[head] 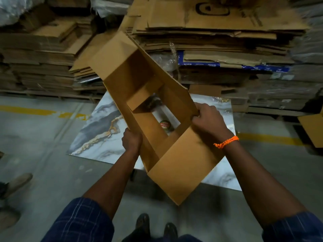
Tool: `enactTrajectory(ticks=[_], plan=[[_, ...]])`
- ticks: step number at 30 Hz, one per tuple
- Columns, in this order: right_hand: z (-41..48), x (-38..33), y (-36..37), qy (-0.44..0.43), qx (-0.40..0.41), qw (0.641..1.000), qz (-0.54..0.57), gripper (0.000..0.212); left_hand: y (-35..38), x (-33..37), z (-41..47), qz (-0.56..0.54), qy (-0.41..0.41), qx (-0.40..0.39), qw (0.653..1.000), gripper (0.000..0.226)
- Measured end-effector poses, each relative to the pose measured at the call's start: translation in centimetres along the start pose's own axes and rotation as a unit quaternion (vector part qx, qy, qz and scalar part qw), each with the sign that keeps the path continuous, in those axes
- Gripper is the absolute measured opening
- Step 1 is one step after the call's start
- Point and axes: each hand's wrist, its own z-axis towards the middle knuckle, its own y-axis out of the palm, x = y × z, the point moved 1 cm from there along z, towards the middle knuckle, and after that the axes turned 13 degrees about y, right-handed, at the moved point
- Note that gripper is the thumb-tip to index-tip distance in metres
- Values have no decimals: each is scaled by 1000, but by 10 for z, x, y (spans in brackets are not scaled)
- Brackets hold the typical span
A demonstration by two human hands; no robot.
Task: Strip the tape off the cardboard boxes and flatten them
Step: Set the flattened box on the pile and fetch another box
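I hold an opened brown cardboard box in front of me, tilted, with both ends open so I look straight through it. My left hand grips the box's left wall from outside. On the right side, my right hand pinches the wall's edge near a corner; an orange thread band is on that wrist. Flaps stick out at the far top left and at the near bottom. Through the box's open bottom I glimpse a small round red-and-green object on the surface below. No tape shows on the box.
A marble-patterned slab lies under the box on the grey floor with yellow lines. Tall stacks of flattened cardboard fill the back. Another person's shoe is at the left; another box sits at the right edge.
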Motion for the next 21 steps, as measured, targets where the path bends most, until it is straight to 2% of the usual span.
enactTrajectory(ticks=[3, 5, 6, 7, 8, 10, 13, 14, 15, 16, 17, 19, 20, 21], plan=[[10, -3, -7, 44, 64, 997, 12, 28, -6, 17, 6, 25, 56, -6, 998, 35], [12, -5, -15, 50, 89, 995, -2, 11, -6, 30, 9, 28, 110, -23, 993, 50], [11, -8, -20, 42, 103, 994, -19, 11, -4, 36, 9, 25, 133, -36, 990, 62], [10, -11, -24, 21, 123, 992, -36, 15, -2, 42, 8, 27, 154, -51, 986, 72], [10, -15, -29, 1, 154, 986, -60, 28, 1, 48, 6, 35, 169, -71, 982, 78], [11, -23, -41, -4, 197, 973, -122, 51, 9, 52, 0, 67, 193, -118, 972, 77], [-3, -35, -32, 8, 153, 960, -233, 59, 22, 46, -8, 78, 234, -242, 938, 69], [-11, -39, -19, 7, 123, 959, -256, 60, 23, 43, -14, 39, 219, -279, 934, 60], [-21, -42, -2, 8, 94, 958, -272, 62, 23, 39, -23, -41, 168, -305, 936, 49], [-31, -45, 15, 11, 72, 957, -279, 64, 20, 32, -32, -157, 93, -316, 931, 40], [-40, -46, 31, 11, 53, 958, -281, 65, 15, 25, -41, -287, 24, -307, 907, 37], [-53, -55, 56, 1, 37, 960, -278, 64, 0, 8, -55, -537, -86, -254, 800, 53], [-59, -63, 68, -12, 32, 958, -286, 62, -7, 2, -58, -613, -99, -218, 753, 66], [-65, -72, 78, -31, 41, 954, -296, 61, -14, 0, -60, -655, -81, -193, 726, 77]])
